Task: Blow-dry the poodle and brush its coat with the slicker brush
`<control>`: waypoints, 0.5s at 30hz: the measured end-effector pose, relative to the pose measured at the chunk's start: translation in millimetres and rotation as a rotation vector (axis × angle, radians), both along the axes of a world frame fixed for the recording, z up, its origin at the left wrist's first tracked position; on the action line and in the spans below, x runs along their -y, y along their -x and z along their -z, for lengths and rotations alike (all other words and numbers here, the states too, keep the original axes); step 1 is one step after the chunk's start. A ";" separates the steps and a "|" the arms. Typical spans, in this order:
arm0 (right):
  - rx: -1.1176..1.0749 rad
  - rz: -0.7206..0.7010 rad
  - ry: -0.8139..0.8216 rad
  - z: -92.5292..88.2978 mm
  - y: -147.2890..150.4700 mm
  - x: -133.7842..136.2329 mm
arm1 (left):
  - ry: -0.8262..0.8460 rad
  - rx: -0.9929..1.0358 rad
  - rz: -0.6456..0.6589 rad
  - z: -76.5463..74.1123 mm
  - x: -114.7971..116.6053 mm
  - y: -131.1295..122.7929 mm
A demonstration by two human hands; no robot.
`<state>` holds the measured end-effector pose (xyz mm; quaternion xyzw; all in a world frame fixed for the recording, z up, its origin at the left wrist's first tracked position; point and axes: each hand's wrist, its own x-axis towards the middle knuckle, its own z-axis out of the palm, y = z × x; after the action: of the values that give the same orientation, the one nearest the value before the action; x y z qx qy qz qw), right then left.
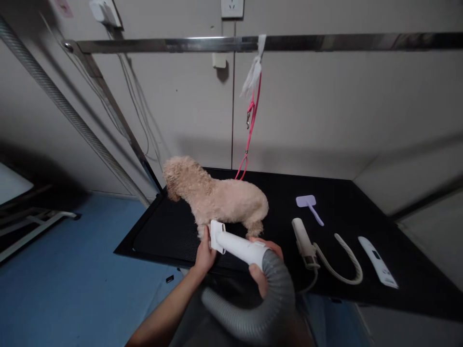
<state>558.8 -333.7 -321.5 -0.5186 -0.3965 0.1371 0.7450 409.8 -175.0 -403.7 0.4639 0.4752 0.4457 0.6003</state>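
Note:
A small, curly, apricot-coloured dog [231, 200] stands side-on on the black table, its head to the left. My left hand [205, 253] is closed at the dog's front leg [201, 230], with its fingers partly hidden behind the dryer's head. In my right hand [261, 277] is the white handle of a pet dryer [240, 246], gripped close to where the grey ribbed hose [280, 284] begins. The dryer's wide, flat nozzle [217, 236] points left, close to the dog's chest and my left hand. The hose curls back toward my body.
On the right of the black table [336, 193] lie a lilac slicker brush [306, 202], a white handheld device with a cord [304, 243], a curved white tube [349, 277] and a white clipper-like device [378, 262]. A pink leash [253, 120] hangs from the metal bar [325, 42].

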 end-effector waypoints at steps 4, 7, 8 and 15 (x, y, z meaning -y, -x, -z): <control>-0.245 0.010 -0.059 26.2 -8.2 3.5 | -0.007 -0.081 0.054 4.3 0.6 0.3; -0.317 0.043 -0.080 41.3 -13.1 6.1 | 0.032 -0.112 0.014 0.8 -1.7 -4.0; -0.349 0.051 -0.078 45.2 -14.3 7.3 | 0.040 -0.097 -0.026 -1.5 -3.8 -6.5; -0.632 0.101 -0.074 60.6 -14.0 11.3 | 0.259 0.242 -0.030 -12.6 -29.6 -19.7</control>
<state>572.8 -345.0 -382.0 -0.4421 -0.1240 0.2398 0.8554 429.5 -145.4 -391.0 0.3188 0.4598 0.4422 0.7010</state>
